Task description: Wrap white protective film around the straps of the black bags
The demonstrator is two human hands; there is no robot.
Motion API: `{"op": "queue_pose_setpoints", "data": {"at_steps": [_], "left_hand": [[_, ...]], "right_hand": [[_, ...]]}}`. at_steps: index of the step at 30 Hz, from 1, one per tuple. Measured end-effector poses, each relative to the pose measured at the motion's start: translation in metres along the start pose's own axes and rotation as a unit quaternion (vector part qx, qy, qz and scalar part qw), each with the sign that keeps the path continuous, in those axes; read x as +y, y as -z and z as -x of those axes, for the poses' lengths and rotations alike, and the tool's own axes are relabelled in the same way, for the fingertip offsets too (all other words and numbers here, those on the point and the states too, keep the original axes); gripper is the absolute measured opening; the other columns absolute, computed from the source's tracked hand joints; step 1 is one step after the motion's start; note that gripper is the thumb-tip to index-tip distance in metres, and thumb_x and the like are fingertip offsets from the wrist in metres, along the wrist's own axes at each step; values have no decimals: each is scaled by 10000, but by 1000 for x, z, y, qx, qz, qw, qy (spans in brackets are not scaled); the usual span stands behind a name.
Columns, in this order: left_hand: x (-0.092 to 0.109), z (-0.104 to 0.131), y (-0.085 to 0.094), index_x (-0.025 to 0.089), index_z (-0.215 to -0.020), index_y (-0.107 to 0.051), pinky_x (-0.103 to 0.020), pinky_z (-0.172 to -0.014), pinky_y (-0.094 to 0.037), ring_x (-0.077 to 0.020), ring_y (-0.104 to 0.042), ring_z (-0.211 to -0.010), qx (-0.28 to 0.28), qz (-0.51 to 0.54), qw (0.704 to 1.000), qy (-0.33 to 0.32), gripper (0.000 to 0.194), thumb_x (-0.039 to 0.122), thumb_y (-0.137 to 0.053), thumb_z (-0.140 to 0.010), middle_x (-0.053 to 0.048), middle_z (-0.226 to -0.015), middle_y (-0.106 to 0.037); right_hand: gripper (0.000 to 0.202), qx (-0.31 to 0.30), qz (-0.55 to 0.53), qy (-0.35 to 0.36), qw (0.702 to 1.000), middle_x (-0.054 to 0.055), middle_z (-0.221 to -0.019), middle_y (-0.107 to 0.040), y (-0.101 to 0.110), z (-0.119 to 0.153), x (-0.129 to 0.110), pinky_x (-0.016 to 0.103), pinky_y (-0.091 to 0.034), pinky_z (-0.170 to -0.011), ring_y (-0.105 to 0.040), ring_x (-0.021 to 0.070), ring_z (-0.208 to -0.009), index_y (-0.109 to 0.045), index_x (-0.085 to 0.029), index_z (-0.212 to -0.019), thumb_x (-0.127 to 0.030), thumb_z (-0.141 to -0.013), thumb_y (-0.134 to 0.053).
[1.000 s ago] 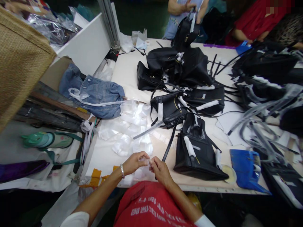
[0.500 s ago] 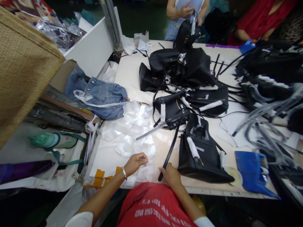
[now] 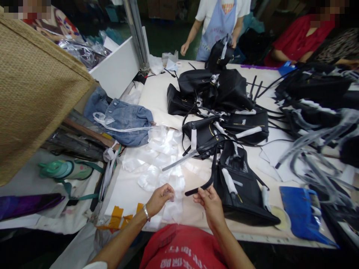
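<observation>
My right hand (image 3: 211,205) pinches a black bag strap (image 3: 192,192) near its free end, which points left. The strap runs up to a black handbag (image 3: 249,209) standing at the table's near edge, with white wrapping on its handle. Across from it, my left hand (image 3: 160,201) has its fingertips pressed together, a short gap from the strap end. Whatever it may hold is too small or too clear to name. Beneath and beyond this hand lie thin translucent plastic pieces (image 3: 165,149).
More black handbags (image 3: 199,136) crowd the table's middle, others with plastic-wrapped handles (image 3: 311,172) the right. A denim garment (image 3: 123,121) lies at left, a blue dustpan-like piece (image 3: 300,211) at right. Across the table, a person in an apron (image 3: 217,28) holds a bag.
My right hand has turned and lifted the strap end, which now lies nearly level instead of pointing down at me. My left hand stays almost in place. The person opposite has lowered one hand.
</observation>
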State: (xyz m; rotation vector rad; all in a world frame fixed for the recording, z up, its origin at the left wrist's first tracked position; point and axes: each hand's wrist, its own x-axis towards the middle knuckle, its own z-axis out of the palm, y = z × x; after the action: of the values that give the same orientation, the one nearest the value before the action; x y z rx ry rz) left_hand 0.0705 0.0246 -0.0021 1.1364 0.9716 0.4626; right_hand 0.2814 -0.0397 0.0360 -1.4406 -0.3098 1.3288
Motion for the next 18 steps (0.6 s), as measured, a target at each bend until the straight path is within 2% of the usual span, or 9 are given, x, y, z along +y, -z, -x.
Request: {"op": "queue_pose_setpoints", "data": {"at_steps": [4, 14, 18], "left_hand": [[5, 1, -4, 162, -831, -556, -258, -698, -407, -128, -540, -697, 10, -16, 1000, -9, 95, 256, -556, -817, 12, -718, -579], [10, 6, -9, 167, -832, -571, -258, -694, -408, -137, -539, -718, 21, -76, 997, -20, 139, 304, -545, -836, 2, -740, -590], [12, 7, -16, 169, -888, -564, -265, -707, -432, -138, -561, -738, 21, -33, 999, -19, 129, 281, -562, -823, 0, -785, -586]], "right_hand": [[373, -11, 20, 21, 999, 14, -752, -652, -11, 3, -7, 255, -537, -579, -648, 154, -644, -587, -184, -942, -423, -702, -744], [320, -20, 51, 36, 998, 9, -719, -630, -12, 4, 5, 271, -521, -582, -619, 152, -632, -573, -180, -940, -419, -762, -691], [267, -28, 56, 42, 997, -5, -678, -598, -12, 4, 9, 231, -461, -554, -567, 125, -620, -579, -183, -884, -399, -769, -686]]}}
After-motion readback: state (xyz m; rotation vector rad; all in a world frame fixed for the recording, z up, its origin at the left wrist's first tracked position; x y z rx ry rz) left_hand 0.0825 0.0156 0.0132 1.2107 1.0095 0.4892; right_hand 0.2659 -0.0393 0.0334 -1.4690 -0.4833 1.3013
